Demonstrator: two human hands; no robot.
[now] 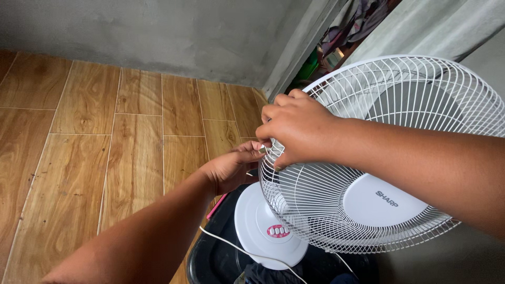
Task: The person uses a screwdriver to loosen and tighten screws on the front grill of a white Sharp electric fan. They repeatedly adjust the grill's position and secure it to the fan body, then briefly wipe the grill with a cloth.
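A white electric fan fills the right half of the view, its round wire grille (400, 158) tilted toward me with a plain white hub cap in the middle. My right hand (297, 126) curls over the grille's left rim, fingers hooked into the wires. My left hand (231, 167) reaches up from below to the same spot on the rim, its fingertips pinching at the edge right under the right hand. What the fingertips pinch is too small to make out. The fan's round white base (263, 226) with red buttons shows beneath the grille.
The fan stands on a black container (210, 257). A white power cord (231, 246) trails across it. Wood-pattern floor tiles (105, 158) spread to the left, up to a grey concrete wall (158, 31). A grey curtain and piled clothes sit behind the fan.
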